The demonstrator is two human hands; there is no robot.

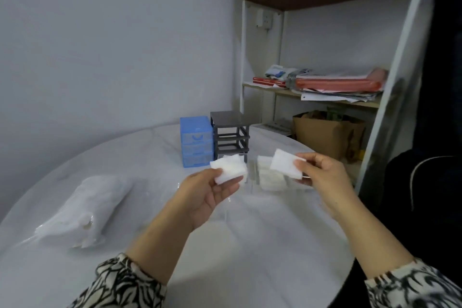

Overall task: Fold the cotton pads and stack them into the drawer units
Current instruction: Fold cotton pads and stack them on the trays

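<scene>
Above the middle of the round, glossy white table [150, 232], the left hand [202, 197] pinches a soft, square white cotton pad [228, 169] between thumb and curled fingers. The right hand [325, 180] pinches a second pad [285, 163] the same way. Behind them a clear drawer [271, 177] holds stacked pads. Blue [196, 144] and dark grey [231, 135] plastic drawer units stand touching at the far edge. A crinkled plastic bag [82, 207] lies toward the left edge.
</scene>
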